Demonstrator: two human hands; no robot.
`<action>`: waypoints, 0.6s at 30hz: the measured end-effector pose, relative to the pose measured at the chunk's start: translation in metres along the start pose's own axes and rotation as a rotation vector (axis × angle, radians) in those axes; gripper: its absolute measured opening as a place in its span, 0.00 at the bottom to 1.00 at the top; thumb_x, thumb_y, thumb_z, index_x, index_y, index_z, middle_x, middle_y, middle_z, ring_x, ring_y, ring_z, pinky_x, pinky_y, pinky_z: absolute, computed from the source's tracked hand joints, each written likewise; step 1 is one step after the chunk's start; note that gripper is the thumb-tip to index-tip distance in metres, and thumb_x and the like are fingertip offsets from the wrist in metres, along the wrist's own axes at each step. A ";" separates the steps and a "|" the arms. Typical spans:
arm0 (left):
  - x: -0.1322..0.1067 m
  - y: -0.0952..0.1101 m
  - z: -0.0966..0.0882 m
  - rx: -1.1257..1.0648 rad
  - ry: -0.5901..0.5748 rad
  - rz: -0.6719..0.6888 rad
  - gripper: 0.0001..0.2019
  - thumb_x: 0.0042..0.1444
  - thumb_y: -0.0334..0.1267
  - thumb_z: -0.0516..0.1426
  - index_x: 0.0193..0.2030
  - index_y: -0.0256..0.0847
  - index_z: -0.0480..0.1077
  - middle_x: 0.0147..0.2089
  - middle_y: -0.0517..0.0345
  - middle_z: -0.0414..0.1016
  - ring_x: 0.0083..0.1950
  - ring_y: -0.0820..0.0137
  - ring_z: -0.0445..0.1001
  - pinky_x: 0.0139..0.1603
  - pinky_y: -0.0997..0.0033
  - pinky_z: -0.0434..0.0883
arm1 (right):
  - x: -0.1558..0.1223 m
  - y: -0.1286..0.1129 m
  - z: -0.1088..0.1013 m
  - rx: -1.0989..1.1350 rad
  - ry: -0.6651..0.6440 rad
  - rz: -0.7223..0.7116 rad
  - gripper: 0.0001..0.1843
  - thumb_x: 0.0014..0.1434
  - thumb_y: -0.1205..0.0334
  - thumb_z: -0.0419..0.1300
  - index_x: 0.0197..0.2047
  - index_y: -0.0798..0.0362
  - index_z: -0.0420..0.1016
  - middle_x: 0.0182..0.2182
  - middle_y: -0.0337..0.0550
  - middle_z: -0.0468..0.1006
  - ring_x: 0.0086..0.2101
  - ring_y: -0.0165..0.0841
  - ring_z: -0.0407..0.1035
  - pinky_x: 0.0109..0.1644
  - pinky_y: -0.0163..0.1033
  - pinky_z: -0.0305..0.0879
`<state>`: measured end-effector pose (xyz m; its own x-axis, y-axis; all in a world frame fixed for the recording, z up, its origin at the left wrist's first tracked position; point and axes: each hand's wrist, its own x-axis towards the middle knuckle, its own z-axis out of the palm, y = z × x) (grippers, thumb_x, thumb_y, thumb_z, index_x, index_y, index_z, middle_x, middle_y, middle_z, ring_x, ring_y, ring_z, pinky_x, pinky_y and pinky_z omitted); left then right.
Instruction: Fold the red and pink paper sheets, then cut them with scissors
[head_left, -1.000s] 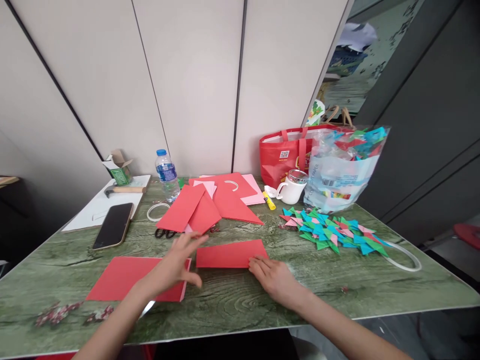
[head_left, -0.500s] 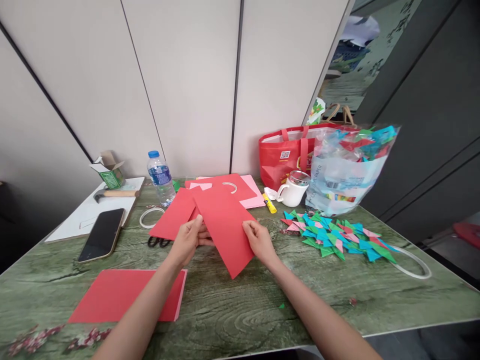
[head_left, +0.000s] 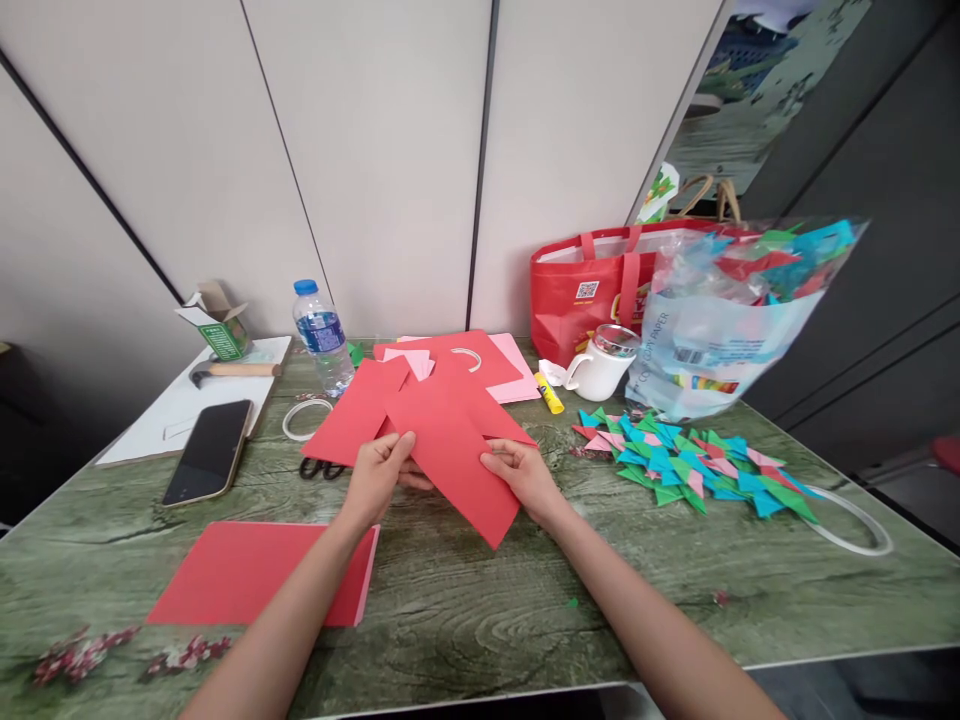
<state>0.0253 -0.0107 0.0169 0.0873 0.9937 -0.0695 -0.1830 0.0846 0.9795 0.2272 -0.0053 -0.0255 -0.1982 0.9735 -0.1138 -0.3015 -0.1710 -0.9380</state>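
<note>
A sheet of red paper (head_left: 459, 450) is held up over the middle of the table, tilted, with one corner pointing down towards me. My left hand (head_left: 381, 478) pinches its left edge, thumb on top. At its right edge my right hand (head_left: 525, 478) grips the sheet between thumb and fingers. Behind it lie more red papers (head_left: 352, 410), with a small folded pink paper (head_left: 417, 363) on top. Black scissor handles (head_left: 321, 468) stick out below these papers. A red and pink paper stack (head_left: 262, 572) rests near my left forearm.
On the left are a phone (head_left: 208, 450), a hammer (head_left: 234, 372), a tape roll (head_left: 306, 419) and a water bottle (head_left: 322, 340). Rightward stand a white mug (head_left: 601, 368), a yellow glue stick (head_left: 549, 393), a red bag (head_left: 559, 300), a plastic bag (head_left: 712, 350) and folded paper pieces (head_left: 690, 462).
The held red sheet has turned, its lower corner shifting right. My right hand has moved slightly right along its edge. The whole view has shifted a little.
</note>
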 end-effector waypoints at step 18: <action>0.012 0.002 -0.018 -0.075 0.322 0.272 0.15 0.39 0.41 0.65 0.34 0.35 0.72 0.32 0.55 0.79 0.32 0.68 0.75 0.37 0.67 0.72 | -0.002 -0.021 -0.008 0.339 -0.047 0.018 0.18 0.53 0.46 0.57 0.40 0.50 0.73 0.38 0.43 0.79 0.37 0.36 0.73 0.38 0.41 0.71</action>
<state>0.0080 0.0025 0.0146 -0.2824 0.9514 0.1227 -0.2288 -0.1910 0.9546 0.2418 -0.0018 -0.0080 -0.2469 0.9631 -0.1069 -0.5891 -0.2367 -0.7726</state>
